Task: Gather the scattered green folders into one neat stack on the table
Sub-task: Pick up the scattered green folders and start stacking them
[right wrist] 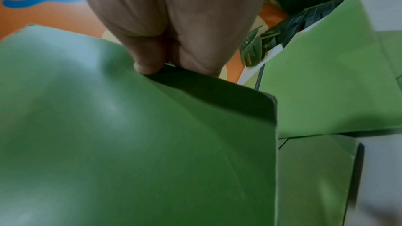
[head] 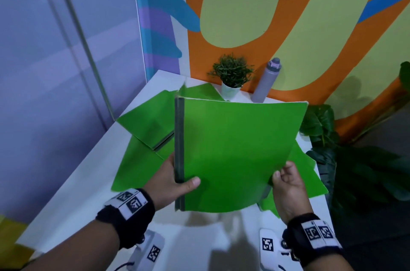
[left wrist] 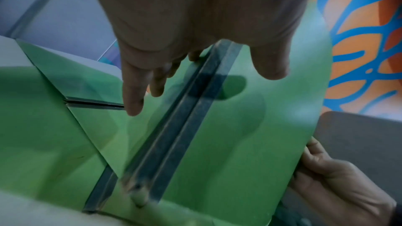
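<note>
I hold a small bundle of green folders [head: 235,150] with dark spines above the white table [head: 84,182]. My left hand [head: 173,182] grips the spine edge, thumb on top; in the left wrist view that hand [left wrist: 195,68] shows its thumb over the cover and fingers under the spines. My right hand [head: 286,184] pinches the curved right edge of the held folders [right wrist: 152,143], where the right hand [right wrist: 165,57] clamps thumb and fingers on the cover. More green folders [head: 146,124] lie scattered on the table underneath, left and right [head: 310,184].
A small potted plant [head: 231,77] and a grey bottle [head: 266,80] stand at the table's far edge against the painted wall. Large dark leaves [head: 355,159] crowd the right side. Two white tagged devices [head: 150,250] lie near the front edge.
</note>
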A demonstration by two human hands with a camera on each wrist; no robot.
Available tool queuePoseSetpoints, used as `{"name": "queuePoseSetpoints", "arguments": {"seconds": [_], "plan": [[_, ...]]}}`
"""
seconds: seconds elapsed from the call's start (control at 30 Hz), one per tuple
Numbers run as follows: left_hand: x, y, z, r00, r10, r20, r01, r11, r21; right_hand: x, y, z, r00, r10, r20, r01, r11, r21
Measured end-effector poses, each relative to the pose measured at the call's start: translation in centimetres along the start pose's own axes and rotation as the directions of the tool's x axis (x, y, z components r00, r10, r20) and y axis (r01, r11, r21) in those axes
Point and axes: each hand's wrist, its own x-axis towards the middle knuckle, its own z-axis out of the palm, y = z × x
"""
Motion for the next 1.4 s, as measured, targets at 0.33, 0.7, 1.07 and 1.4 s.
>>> {"name": "queuePoseSetpoints", "arguments": {"seconds": [0.33, 0.7, 1.07, 1.4], "plan": [[0.4, 1.3, -2.6, 0.989, 0.052, -0.136, -0.050, 0.999, 0.019, 1.1, 1.7, 3.2, 0.988, 0.100, 0.118, -0.078, 0.981, -0.178], [1.9, -1.3, -5.1, 0.952, -0.025, -0.306, 0.044, 0.997, 0.056, 4.1, 6.4, 4.9, 0.987, 0.158, 0.041, -0.123, 0.885, -0.449], [3.6, -6.0, -8.7, 0.855, -0.078, -0.513, 0.112, 0.993, 0.036, 8.4, 15.0, 3.2, 0.881, 0.468, -0.068, -0.106, 0.056, -0.993], [2.7, -7.3, -8.6, 0.886, -0.130, -0.445, 0.157, 0.987, 0.026, 4.2, 14.5, 1.0, 0.848, 0.528, 0.045, 0.078, -0.041, -0.996]]}}
